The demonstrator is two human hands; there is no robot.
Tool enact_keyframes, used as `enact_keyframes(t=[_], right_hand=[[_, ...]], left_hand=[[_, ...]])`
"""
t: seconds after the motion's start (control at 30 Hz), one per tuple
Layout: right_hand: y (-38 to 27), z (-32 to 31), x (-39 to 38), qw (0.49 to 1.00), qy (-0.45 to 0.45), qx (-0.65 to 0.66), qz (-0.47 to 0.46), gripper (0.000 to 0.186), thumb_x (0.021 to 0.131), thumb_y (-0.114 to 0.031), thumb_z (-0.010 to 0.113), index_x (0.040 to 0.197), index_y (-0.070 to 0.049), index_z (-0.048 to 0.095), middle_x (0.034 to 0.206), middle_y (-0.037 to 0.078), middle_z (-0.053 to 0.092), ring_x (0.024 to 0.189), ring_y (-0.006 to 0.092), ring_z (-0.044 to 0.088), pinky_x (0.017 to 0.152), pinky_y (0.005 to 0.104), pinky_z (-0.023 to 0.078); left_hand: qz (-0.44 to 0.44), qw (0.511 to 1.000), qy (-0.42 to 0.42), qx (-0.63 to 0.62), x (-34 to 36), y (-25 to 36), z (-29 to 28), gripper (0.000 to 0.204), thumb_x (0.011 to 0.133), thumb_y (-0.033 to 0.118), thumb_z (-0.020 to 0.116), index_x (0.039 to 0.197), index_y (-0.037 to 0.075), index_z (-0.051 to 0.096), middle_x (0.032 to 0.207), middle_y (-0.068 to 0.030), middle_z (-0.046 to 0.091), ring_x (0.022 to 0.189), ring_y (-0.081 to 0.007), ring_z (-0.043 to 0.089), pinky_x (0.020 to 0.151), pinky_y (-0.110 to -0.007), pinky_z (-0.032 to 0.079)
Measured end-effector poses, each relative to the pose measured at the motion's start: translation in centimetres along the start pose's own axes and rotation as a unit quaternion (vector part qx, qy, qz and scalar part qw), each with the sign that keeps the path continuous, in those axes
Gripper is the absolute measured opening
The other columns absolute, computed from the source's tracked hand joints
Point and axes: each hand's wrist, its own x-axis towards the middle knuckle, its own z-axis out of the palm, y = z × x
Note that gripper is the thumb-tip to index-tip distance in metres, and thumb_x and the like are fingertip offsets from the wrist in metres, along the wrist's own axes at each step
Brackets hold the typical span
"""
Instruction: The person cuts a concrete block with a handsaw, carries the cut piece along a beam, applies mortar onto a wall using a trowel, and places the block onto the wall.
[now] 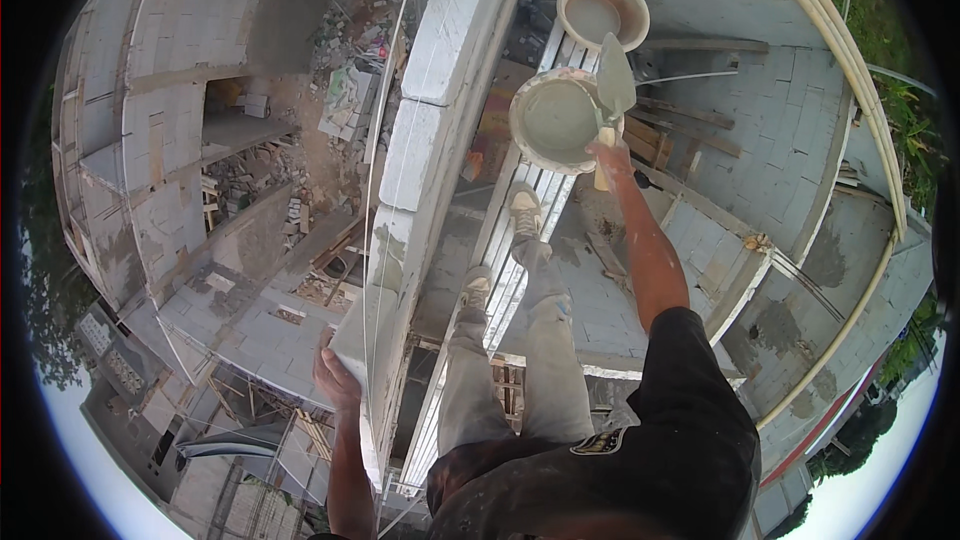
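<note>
My right hand (611,158) is closed round the wooden handle of a trowel (616,82). Its pointed metal blade, smeared with grey mortar, reaches over the right rim of a round bucket (515,130) of wet mortar. On the left, my left hand (337,378) grips the outer side of a pale grey block (366,335) at the top of the block wall (415,152). Part of that grip is hidden. The block juts out a little to the left of the wall line.
I stand on a narrow slatted metal plank (492,240) beside the wall. Beyond the mortar bucket is a second bucket (640,22) with greyish contents. A string line (378,120) runs along the wall. Rubble (350,100) lies far below on the left; bamboo poles (855,70) rise at right.
</note>
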Motion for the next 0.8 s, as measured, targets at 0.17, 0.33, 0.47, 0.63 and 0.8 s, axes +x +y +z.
enact_keyframes(t=[0.17,0.33,0.47,0.63,0.8], right_hand=[[2.4,-1.7,0.9,0.999,-0.005,0.039,-0.013,0.040,0.074,-0.018,0.074,0.109,-0.002,0.062,0.087,0.008,0.065,0.075,0.0220,0.064,0.068,0.0382,0.053],[-8.4,-1.3,-4.8,0.930,0.128,-0.244,-0.244,0.053,0.083,-0.035,0.071,0.119,0.000,0.056,0.101,0.022,0.066,0.092,0.0365,0.065,0.081,0.0448,0.051],[-20.5,-1.6,-5.9,0.904,-0.032,-0.285,-0.316,0.063,0.091,-0.049,0.059,0.129,0.001,0.050,0.111,0.028,0.065,0.102,0.0443,0.064,0.088,0.0507,0.048],[-30.5,2.8,-4.7,0.813,0.004,-0.433,-0.390,0.049,0.097,-0.045,0.052,0.124,-0.004,0.052,0.100,0.028,0.067,0.098,0.0459,0.064,0.084,0.0525,0.050],[-22.3,6.4,-12.0,0.777,-0.095,-0.494,-0.378,0.040,0.098,-0.041,0.050,0.118,-0.006,0.053,0.092,0.024,0.068,0.094,0.0456,0.065,0.080,0.0533,0.051]], left_hand=[[-0.011,1.000,-0.015,-0.002,0.1,-0.9,0.6,0.056,0.103,0.040,0.032,0.119,-0.003,0.063,0.109,-0.0256,0.066,0.102,-0.0427,0.063,0.088,-0.047,0.048],[0.005,0.999,-0.009,0.031,0.0,-0.5,0.1,0.051,0.103,0.036,0.032,0.119,-0.002,0.062,0.111,-0.0240,0.066,0.103,-0.0433,0.062,0.089,-0.047,0.048],[-0.013,0.999,-0.024,0.028,0.1,-0.4,0.4,0.050,0.103,0.035,0.032,0.120,-0.001,0.062,0.111,-0.0231,0.066,0.103,-0.0435,0.061,0.089,-0.047,0.047],[0.015,0.999,-0.018,0.039,0.2,-0.4,0.4,0.049,0.103,0.037,0.033,0.121,0.002,0.062,0.105,-0.0213,0.066,0.099,-0.0419,0.061,0.086,-0.048,0.047],[-0.013,0.998,-0.031,0.060,0.2,0.5,0.1,0.047,0.103,0.036,0.035,0.122,0.003,0.062,0.104,-0.0200,0.066,0.098,-0.0409,0.061,0.085,-0.048,0.047]])
